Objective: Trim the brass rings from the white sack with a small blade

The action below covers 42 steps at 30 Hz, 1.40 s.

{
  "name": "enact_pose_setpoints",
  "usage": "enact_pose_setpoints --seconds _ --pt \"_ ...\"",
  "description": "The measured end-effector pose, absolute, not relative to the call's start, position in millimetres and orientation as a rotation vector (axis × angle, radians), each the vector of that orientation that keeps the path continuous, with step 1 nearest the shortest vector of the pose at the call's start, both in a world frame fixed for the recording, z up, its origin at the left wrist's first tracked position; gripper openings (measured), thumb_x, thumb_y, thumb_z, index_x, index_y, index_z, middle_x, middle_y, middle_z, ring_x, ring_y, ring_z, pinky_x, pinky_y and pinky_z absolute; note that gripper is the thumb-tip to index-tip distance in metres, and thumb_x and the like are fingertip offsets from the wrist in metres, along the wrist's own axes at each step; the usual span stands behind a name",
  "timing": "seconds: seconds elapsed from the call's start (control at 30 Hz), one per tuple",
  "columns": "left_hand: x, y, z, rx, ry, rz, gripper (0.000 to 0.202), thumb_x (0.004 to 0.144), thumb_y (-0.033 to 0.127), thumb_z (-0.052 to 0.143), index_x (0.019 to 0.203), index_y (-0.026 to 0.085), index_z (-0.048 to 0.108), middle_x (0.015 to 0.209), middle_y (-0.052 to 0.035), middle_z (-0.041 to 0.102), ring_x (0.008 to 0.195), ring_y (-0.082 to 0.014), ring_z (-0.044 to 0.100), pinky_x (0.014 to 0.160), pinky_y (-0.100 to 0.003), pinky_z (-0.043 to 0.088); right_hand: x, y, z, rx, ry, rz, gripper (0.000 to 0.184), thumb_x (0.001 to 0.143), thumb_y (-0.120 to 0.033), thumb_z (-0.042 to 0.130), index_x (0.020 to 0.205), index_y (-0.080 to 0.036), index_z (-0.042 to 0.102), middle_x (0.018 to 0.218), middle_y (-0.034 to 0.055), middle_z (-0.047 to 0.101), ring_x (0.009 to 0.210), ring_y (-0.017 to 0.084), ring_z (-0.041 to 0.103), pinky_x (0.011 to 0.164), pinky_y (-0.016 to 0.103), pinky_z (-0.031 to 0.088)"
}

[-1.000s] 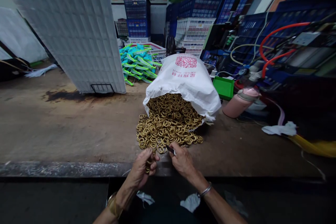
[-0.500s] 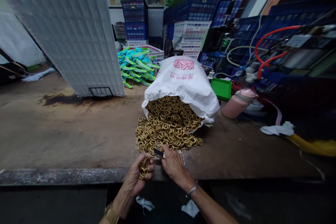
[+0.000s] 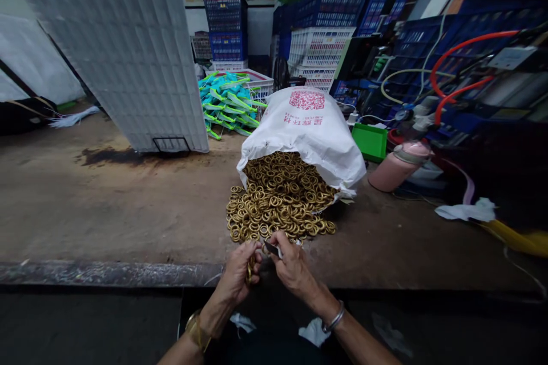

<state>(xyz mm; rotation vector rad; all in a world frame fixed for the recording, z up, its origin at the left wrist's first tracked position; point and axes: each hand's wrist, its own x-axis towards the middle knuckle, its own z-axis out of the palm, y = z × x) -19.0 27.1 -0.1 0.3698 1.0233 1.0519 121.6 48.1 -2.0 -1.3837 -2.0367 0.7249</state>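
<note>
Brown workbench (image 3: 107,205), ring pile (image 3: 278,214) near the front edge

On my feed, blue crates (image 3: 226,45) and white crates (image 3: 322,47) are stacked behind the bench. White sack (image 3: 306,125) lies on its side, mouth toward the person; brass-coloured rings fill the opening and spill out into the pile. Left hand (image 3: 240,271) is curled around a few held rings (image 3: 250,271), thumb and index tips close together; I can't tell if they pinch another one. Right hand (image 3: 294,267) is clamped on a small tool (image 3: 271,248), dark blade angled toward the left fingertips. I can't tell whether the blade touches a ring. Both hands sit at the near side of the pile, close to each other. Left of the sack I see a heap of teal and green pieces (image 3: 231,101), then a white ribbed panel (image 3: 128,63) standing on the bench. Right of it: green tray (image 3: 369,142), then a pink bottle (image 3: 396,170)
</note>
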Motion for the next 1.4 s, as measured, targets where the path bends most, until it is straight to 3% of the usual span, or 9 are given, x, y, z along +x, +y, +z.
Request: enact_pose_setpoints --seconds 0.13,0.23,0.37,0.83,1.0,1.17,1.27,1.4 --pt "-15.8 26.2 -1.5 0.483 1.029 1.028 0.034 0.064 0.045 0.065 0.071 0.016 0.049 0.056 0.0061 0.049 0.039 -0.0023 0.038 0.034 -0.012 0.022 120.4 45.8 0.4 -1.373 -2.051 0.768 0.020 0.069 -0.010 0.043 0.086 -0.021 0.048 0.069 -0.0011 0.057 0.061 0.013 0.052 0.059 0.021 0.034" --pt "-14.3 26.2 -0.9 0.584 1.103 1.045 0.034 0.066 0.047 0.062 0.063 0.016 0.047 0.049 0.0070 0.045 0.036 -0.0026 0.035 0.034 -0.013 0.021 118.7 47.5 3.1 -1.335 -1.894 0.947 0.008 0.079 -0.024 0.041 0.078 -0.021 0.048 0.065 -0.0027 0.053 0.059 0.011 0.049 0.058 0.020 0.034" --pt "-11.0 24.5 6.3 0.825 1.247 1.065 0.035 0.068 0.046 0.059 0.056 0.015 0.048 0.042 0.0071 0.041 0.036 -0.0036 0.033 0.037 -0.016 0.025 117.2 51.5 3.8 -1.366 -1.669 1.263 0.029 0.082 -0.039 0.036 0.063 -0.019 0.045 0.051 -0.0047 0.046 0.050 0.009 0.042 0.051 0.020 0.033" --pt "-13.6 21.6 2.5 0.616 1.024 0.966 0.032 0.069 0.045 0.060 0.069 0.015 0.048 0.052 0.0061 0.047 0.035 -0.0016 0.036 0.032 -0.012 0.022 115.2 53.0 -0.9 -1.311 -1.582 1.351 0.028 0.079 -0.040 0.041 0.063 -0.018 0.047 0.054 -0.0038 0.051 0.052 0.010 0.045 0.053 0.021 0.035" --pt "-14.7 20.6 3.6 0.622 0.992 1.001 0.033 0.071 0.047 0.058 0.070 0.016 0.046 0.052 0.0065 0.047 0.036 -0.0016 0.036 0.034 -0.012 0.023 119.8 53.9 -3.1 -1.408 -1.660 1.177 0.026 0.080 -0.034 0.036 0.061 -0.019 0.045 0.053 -0.0036 0.047 0.051 0.010 0.043 0.052 0.021 0.033" --pt "-15.2 21.4 -1.1 0.677 1.007 1.026 0.036 0.070 0.050 0.057 0.068 0.018 0.043 0.050 0.0074 0.046 0.035 -0.0021 0.034 0.034 -0.013 0.024 122.8 46.9 -8.7 -1.454 -1.993 0.899 0.014 0.077 -0.019 0.038 0.072 -0.020 0.051 0.065 0.0001 0.055 0.060 0.012 0.047 0.056 0.021 0.031" --pt "-13.1 21.2 2.9 0.668 1.018 1.039 0.039 0.067 0.053 0.059 0.066 0.018 0.042 0.049 0.0080 0.044 0.035 -0.0020 0.033 0.035 -0.014 0.023 122.0 42.8 -7.8 -1.500 -2.140 0.831 0.022 0.067 -0.007 0.038 0.078 -0.020 0.052 0.066 -0.0001 0.057 0.060 0.012 0.048 0.055 0.021 0.027" --pt "-11.2 21.0 10.9 0.681 1.065 1.060 0.040 0.063 0.052 0.062 0.063 0.018 0.041 0.050 0.0075 0.044 0.038 -0.0024 0.034 0.037 -0.014 0.024 120.3 43.0 -4.5 -1.533 -2.271 0.779 0.035 0.059 -0.003 0.038 0.085 -0.019 0.052 0.069 0.0001 0.059 0.061 0.012 0.048 0.056 0.022 0.025"
